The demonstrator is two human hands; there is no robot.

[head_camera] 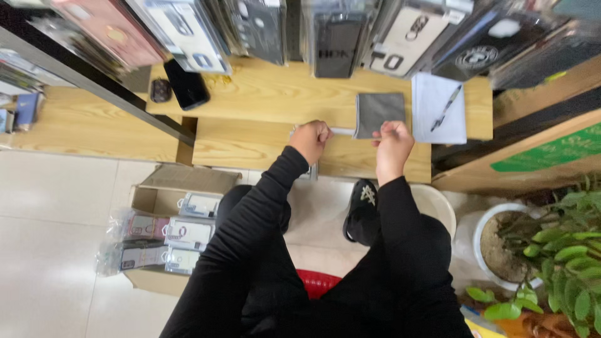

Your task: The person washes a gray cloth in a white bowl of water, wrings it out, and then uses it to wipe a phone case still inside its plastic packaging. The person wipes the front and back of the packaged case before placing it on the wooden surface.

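While both arms reach to the frame's centre, the left hand [311,140] is curled into a fist around a thin pale strip [341,131], and the right hand [392,139], fingers pressed together, pinches the grey cloth [379,112] lying on the wooden tabletop [269,100], left of a notepad [438,109] with pen [446,107].

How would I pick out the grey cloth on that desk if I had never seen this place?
Start at the light wooden desk under the hanging rows of packaged phone cases. Near its front edge, just beyond the right hand, lies the grey cloth, a flat folded square. It is dark grey and plain, while the white notepad to its right is pale and carries a pen.
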